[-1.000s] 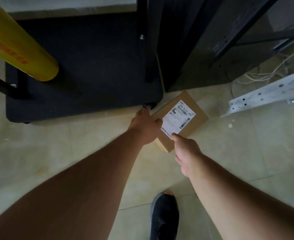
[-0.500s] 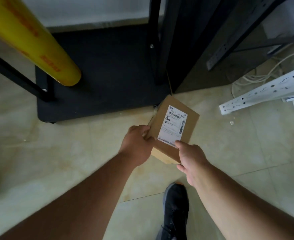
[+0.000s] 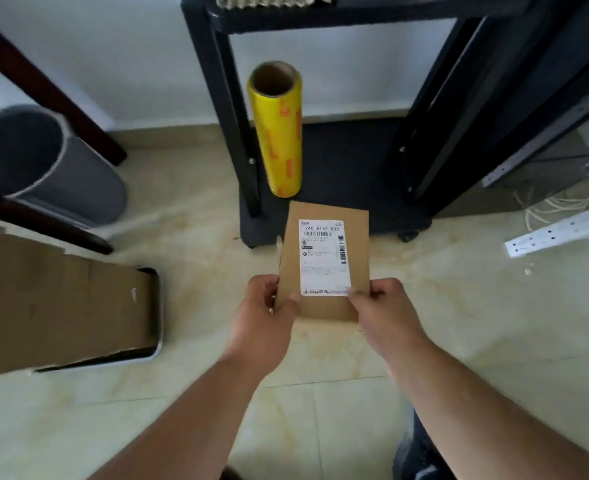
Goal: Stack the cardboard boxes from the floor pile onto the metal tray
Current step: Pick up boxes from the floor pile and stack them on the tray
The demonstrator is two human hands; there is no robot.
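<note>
The left hand (image 3: 269,315) and the right hand (image 3: 383,308) both grip the near end of a flat brown cardboard box (image 3: 324,261), thumbs on top. Its smooth top carries a white printed shipping label (image 3: 324,258). The box is held above the glossy beige tiled floor (image 3: 459,323). At the left, a rounded metal tray (image 3: 156,341) lies on the floor, mostly covered by flat brown cardboard (image 3: 54,306). Behind the box stands a yellow roll of plastic film (image 3: 281,133) on a black cart (image 3: 355,188).
</note>
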